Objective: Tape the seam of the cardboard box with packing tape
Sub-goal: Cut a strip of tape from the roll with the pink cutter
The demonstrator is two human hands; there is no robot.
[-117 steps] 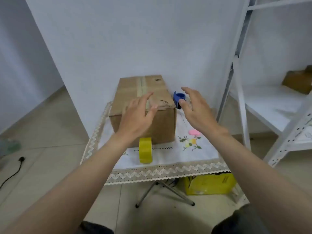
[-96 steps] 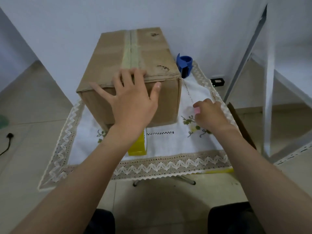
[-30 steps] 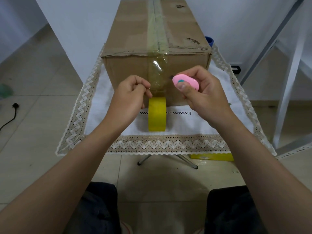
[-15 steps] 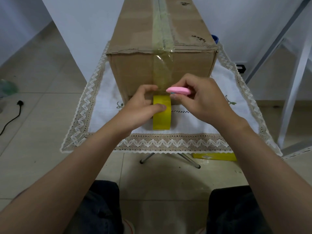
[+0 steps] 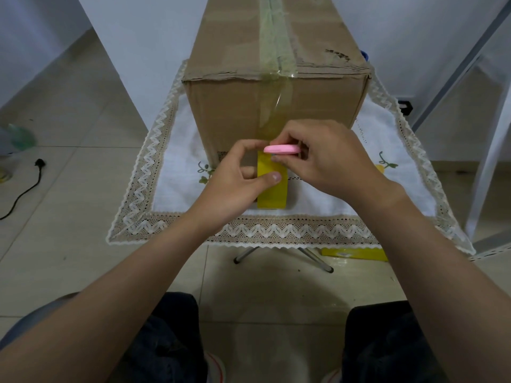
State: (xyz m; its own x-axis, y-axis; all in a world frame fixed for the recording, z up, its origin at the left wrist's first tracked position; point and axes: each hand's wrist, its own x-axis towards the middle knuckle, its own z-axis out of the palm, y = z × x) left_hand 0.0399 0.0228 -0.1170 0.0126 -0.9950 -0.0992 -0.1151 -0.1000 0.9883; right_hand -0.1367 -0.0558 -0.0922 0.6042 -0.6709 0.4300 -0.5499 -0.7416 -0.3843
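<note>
A brown cardboard box [image 5: 229, 106] stands on a small table covered by a white lace-edged cloth [image 5: 177, 172]. Clear tape [image 5: 275, 48] runs along its top seam and down the front face to a yellow tape roll [image 5: 272, 190] standing on edge in front of the box. My left hand [image 5: 235, 186] grips the roll, thumb on its outer face. My right hand [image 5: 323, 158] pinches a small flat pink cutter [image 5: 282, 148] held level just above the roll, against the stretched tape.
A blue object [image 5: 364, 55] peeks out behind the box's right rear corner. White metal shelving [image 5: 486, 128] stands to the right. A yellow box [image 5: 356, 253] lies on the floor under the table. A black cable [image 5: 25, 189] trails on the tiles at left.
My left hand moved from pinching the tape to gripping the roll. My right hand turned the pink cutter flat and brought it down to the tape just above the roll.
</note>
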